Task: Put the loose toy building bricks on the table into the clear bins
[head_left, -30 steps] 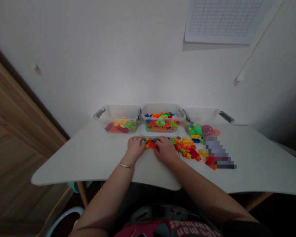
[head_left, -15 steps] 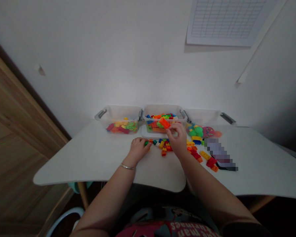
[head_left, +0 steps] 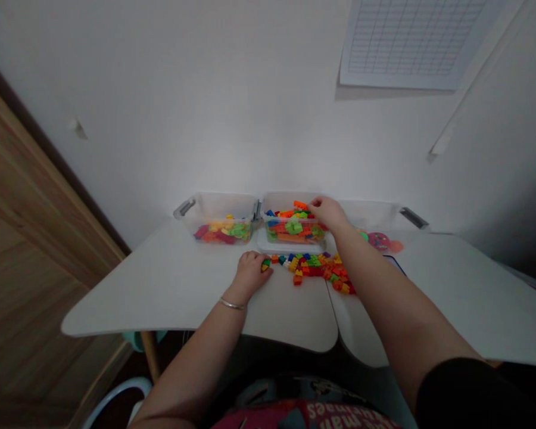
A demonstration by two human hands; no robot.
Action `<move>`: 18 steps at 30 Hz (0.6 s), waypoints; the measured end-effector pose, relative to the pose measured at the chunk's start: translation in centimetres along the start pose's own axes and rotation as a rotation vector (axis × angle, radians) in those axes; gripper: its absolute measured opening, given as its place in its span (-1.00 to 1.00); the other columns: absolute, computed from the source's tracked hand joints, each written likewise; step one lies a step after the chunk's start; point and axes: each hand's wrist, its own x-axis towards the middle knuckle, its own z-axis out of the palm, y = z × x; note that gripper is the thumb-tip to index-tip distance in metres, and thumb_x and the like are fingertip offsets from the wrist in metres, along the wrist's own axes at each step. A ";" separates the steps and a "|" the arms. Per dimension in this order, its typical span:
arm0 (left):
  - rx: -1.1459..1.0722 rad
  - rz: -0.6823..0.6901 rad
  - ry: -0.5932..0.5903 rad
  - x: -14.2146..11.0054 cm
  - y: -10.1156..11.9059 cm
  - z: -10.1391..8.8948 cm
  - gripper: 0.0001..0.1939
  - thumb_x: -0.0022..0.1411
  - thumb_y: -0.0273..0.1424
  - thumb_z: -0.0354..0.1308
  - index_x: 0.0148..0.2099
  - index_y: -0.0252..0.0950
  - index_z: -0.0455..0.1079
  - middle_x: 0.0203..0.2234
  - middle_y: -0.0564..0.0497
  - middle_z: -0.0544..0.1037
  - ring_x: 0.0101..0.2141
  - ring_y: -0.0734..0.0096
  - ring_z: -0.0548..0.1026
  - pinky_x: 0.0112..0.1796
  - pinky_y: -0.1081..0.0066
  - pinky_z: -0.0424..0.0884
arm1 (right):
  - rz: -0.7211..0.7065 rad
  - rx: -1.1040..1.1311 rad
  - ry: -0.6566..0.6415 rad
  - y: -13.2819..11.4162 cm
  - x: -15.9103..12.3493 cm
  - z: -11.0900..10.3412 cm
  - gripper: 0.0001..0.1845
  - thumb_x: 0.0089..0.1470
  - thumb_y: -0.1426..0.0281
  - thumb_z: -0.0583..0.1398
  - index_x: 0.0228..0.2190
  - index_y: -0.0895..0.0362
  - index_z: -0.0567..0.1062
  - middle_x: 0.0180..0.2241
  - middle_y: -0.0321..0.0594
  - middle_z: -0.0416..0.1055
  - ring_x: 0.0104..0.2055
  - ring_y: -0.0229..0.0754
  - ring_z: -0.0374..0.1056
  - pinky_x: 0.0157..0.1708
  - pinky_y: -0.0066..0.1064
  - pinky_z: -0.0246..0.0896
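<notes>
My right hand [head_left: 329,213] reaches over the middle clear bin [head_left: 268,223], its fingers pinched at the end of an orange toy brick [head_left: 300,205]. That brick is just above the heap of mixed bricks inside the bin. Resting on the white table, my left hand [head_left: 249,271] has thumb and fingers closed around a small green and yellow toy brick [head_left: 266,264]. Just right of it, loose bricks [head_left: 312,271] in red, orange, yellow, green and blue spread over the table. My right forearm covers some of them.
A left clear bin [head_left: 223,223] contains colourful pieces. The right bin [head_left: 375,214], partly behind my arm, has round pink and orange pieces. A dark-edged flat object [head_left: 395,264] shows beside my forearm. A gap splits the table [head_left: 170,292] near its front.
My right hand has moved forward and up with the orange brick, from in front of the middle bin to over it. My left hand stays nearly still.
</notes>
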 end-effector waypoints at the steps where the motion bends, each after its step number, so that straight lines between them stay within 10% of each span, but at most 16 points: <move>1: 0.000 0.003 -0.002 0.0 0.0 -0.1 -0.64 0.17 -0.28 0.20 0.01 -0.22 0.50 -0.13 -0.12 0.52 -0.01 0.10 0.39 0.10 0.21 0.24 | 0.010 -0.035 -0.013 -0.1 -0.1 0.1 -0.79 0.06 0.27 0.17 -0.32 0.06 0.58 -0.28 -0.17 0.56 -0.26 -0.12 0.44 -0.24 -0.35 0.25; 9: -0.020 0.028 0.007 0.2 0.0 -0.3 -0.70 0.15 -0.33 0.22 -0.05 -0.25 0.51 -0.17 -0.12 0.57 -0.06 0.14 0.44 0.05 0.22 0.27 | -0.079 0.009 0.109 0.5 -0.6 0.6 -0.63 0.10 0.24 0.14 -0.10 0.10 0.53 -0.11 -0.08 0.53 -0.13 -0.03 0.43 -0.10 -0.23 0.29; 18: -0.100 -0.003 0.038 0.0 0.4 -0.7 -0.67 0.11 -0.36 0.27 -0.04 -0.23 0.48 -0.16 -0.08 0.60 -0.12 0.13 0.49 -0.07 0.23 0.37 | -0.594 0.219 0.410 0.5 -6.8 2.5 -0.76 0.08 0.42 0.09 -0.23 0.12 0.51 -0.17 -0.07 0.50 -0.06 0.00 0.35 0.04 -0.12 0.19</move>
